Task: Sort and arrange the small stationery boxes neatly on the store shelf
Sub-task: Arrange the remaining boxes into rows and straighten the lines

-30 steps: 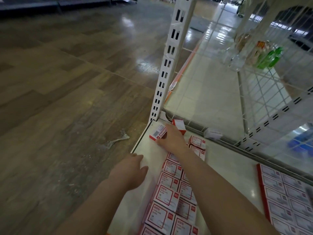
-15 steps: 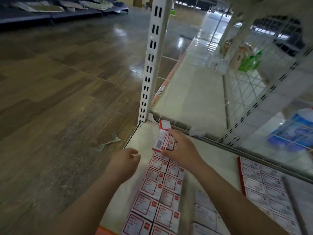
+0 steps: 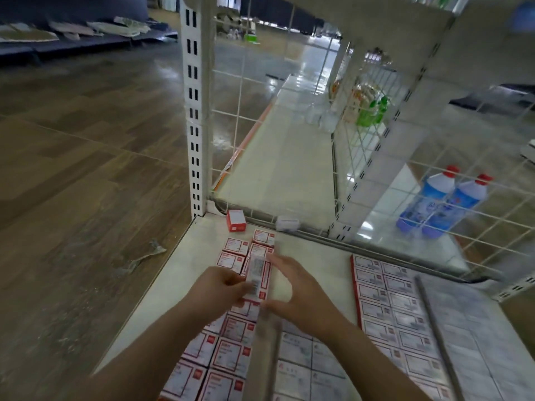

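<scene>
Fingers (image 3: pixel 231 282) of your left hand (image 3: pixel 221 290) are curled round a small red-and-white box (image 3: pixel 257 280), holding it up on edge above the shelf (image 3: pixel 185 264), barcode side facing you. Your right hand (image 3: pixel 298 293) sits just right of it, fingers spread wide and thumb stretched toward the box; the blur won't let me say whether it touches. Directly under your fingers runs a double row of matching boxes (image 3: pixel 228 345), lying flat, label up, reaching from beyond your knuckles back toward you. Past your fingertips one lone box (image 3: pixel 236 220) stands by itself near the back corner, beside the slotted white post (image 3: pixel 194 111). Right of your right hand there's bare shelf, then a big block of flat boxes (image 3: pixel 385 302) packed edge to edge. Beyond the wire back panel (image 3: pixel 376 157), well off to the right, two blue bottles with red caps (image 3: pixel 443 204) lean together.
</scene>
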The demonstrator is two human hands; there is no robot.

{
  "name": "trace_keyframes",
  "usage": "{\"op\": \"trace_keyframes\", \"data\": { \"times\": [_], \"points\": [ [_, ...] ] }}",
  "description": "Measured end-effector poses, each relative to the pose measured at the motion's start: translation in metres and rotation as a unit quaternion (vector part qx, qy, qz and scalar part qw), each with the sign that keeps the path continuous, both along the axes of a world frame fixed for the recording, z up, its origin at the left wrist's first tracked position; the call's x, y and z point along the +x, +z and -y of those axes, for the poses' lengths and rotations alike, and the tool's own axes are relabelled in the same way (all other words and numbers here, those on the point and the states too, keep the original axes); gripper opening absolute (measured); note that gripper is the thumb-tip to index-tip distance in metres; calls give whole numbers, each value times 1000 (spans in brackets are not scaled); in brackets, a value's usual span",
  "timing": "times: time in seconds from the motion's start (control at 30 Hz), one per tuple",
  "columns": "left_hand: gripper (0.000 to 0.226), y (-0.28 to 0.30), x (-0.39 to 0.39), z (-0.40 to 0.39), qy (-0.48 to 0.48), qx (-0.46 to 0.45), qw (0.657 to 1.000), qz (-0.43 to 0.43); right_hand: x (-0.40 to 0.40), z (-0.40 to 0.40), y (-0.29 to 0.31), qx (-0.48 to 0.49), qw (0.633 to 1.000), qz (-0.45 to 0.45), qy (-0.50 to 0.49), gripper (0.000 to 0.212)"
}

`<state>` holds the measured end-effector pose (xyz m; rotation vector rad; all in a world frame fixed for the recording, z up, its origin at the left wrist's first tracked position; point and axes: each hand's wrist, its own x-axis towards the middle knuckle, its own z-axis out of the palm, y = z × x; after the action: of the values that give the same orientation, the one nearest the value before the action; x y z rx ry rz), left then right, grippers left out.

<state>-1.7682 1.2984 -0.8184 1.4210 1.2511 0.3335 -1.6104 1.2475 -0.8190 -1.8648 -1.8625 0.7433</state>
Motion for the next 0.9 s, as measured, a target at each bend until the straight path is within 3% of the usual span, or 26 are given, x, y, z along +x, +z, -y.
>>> {"op": "trace_keyframes", "data": {
  "times": [0.07, 0.2, 0.5, 0.7, 0.9],
  "points": [
    [15, 1, 3, 3, -22, 21, 1000, -8, 12, 2, 1, -16, 999, -32, -1, 72],
    [10, 1, 5, 9, -87, 40, 994, -44, 27, 6, 10, -27, 994, -101, -20, 26],
    [11, -5, 4, 18, -82, 21, 995, -47, 25, 11, 0, -29, 989, -141, -20, 6],
    [28, -7, 1, 15, 60, -94, 993, 27, 17, 15, -5, 36, 989, -138, -23, 15],
    [10, -4, 0, 11, 200, -201, 950, 131, 14, 20, -10, 37, 992, -121, 6, 34]
  ]
}}
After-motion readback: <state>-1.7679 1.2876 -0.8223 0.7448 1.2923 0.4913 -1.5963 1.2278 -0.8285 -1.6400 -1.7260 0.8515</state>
